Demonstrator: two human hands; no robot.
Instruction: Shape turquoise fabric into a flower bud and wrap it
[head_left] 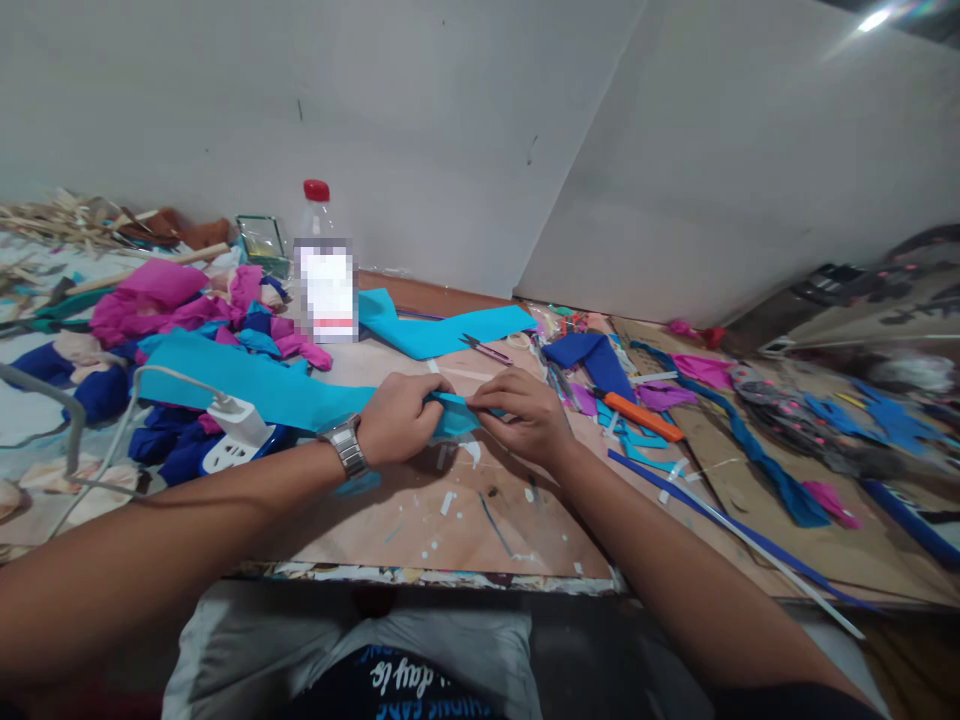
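Note:
A long light-blue strip [255,385], of fabric or crepe paper, runs across the table from the pile at left into both my hands. My left hand [401,415], with a metal watch on its wrist, is closed around the strip. Close beside it, my right hand [521,415] pinches the strip's end between thumb and fingers. A short folded stretch of the strip shows between the hands. Beyond them lie a second light-blue strip [435,338] and small thread snips [486,350].
At left are bunched pink and dark-blue pieces [161,295], a white power strip [240,445] with a plugged-in cord, and a red-capped bottle [316,200]. To the right lie an orange cutter [643,417], blue scraps and a long white stick [780,565]. A wall [420,150] stands behind.

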